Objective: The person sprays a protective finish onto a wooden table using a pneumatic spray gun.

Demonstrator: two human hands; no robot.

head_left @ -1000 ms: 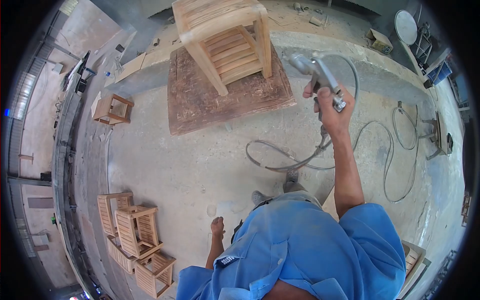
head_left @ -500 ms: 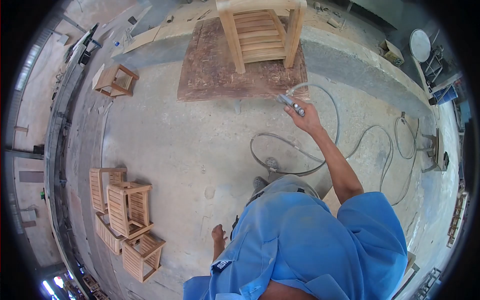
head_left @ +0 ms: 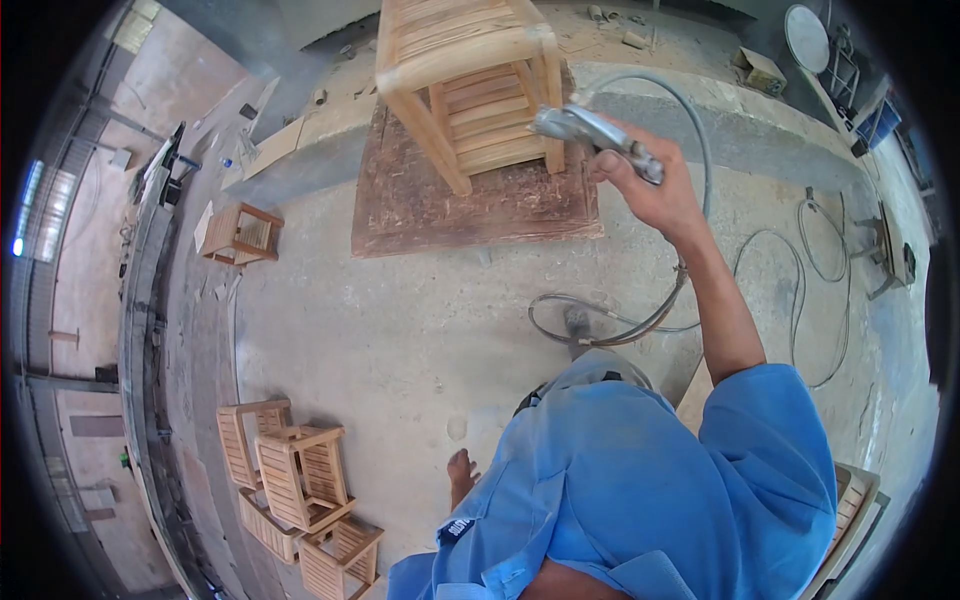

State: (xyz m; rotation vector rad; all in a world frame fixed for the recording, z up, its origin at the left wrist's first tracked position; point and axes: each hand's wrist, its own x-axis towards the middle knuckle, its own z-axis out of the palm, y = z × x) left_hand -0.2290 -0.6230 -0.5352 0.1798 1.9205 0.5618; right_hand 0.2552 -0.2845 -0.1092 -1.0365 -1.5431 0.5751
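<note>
My right hand [head_left: 655, 190] is wrapped round a metal spray gun [head_left: 590, 130], its head pointing left at a slatted wooden stool [head_left: 470, 52]. In this view the gun's head overlaps the stool's near right leg. The stool stands upright on a worn reddish-brown board [head_left: 400, 215]. From the gun, a grey air hose [head_left: 703, 140] arcs to the right and down to loops on the floor. Low at my left side hangs my left hand [head_left: 461, 468], fingers loosely apart and holding nothing.
Several slatted wooden stools [head_left: 300, 480] are grouped on the floor at lower left. Another small stool [head_left: 242, 235] stands farther up the left side. Behind the board runs a raised concrete ledge [head_left: 800, 118]. More hose [head_left: 800, 300] lies on the floor at right.
The stool and board appear nearer and lower in view. My right hand has lifted the spray gun up and forward to the stool. My left hand stays low.
</note>
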